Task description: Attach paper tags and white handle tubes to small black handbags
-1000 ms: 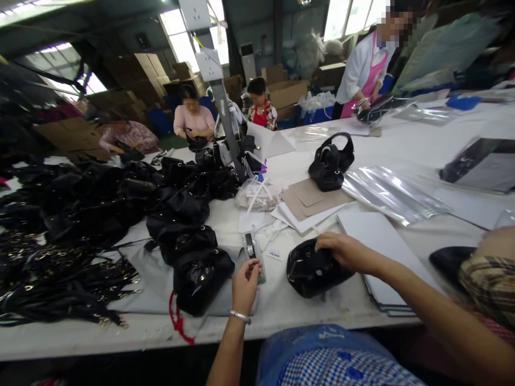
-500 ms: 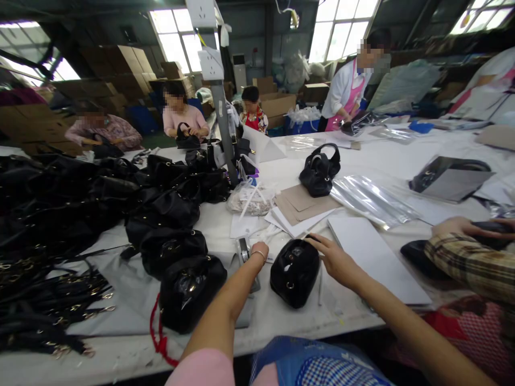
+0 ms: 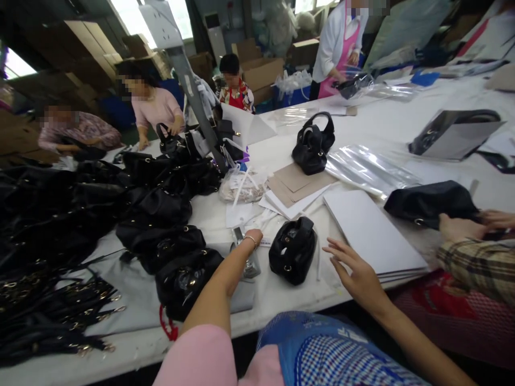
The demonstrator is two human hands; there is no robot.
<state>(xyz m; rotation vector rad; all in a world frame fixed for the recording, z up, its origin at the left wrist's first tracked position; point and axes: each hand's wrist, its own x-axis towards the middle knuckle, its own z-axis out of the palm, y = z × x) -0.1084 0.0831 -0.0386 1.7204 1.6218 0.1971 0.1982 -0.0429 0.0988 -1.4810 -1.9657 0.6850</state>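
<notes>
One bare right hand (image 3: 359, 279) has just come off the small, rounded black leather-look handbag (image 3: 292, 257), and its grip is spread and empty beside it, whereas half a second ago its fingers touched the bag's top. Stretched forward, the left hand (image 3: 253, 236) has stayed by the small white printed label (image 3: 264, 243), its fingertips hidden, so I cannot tell whether that grip pinches anything. With the bag standing unheld on the white-covered counter (image 3: 211, 222), between both hands, its handling seems paused while attention probably lies with the left hand.
</notes>
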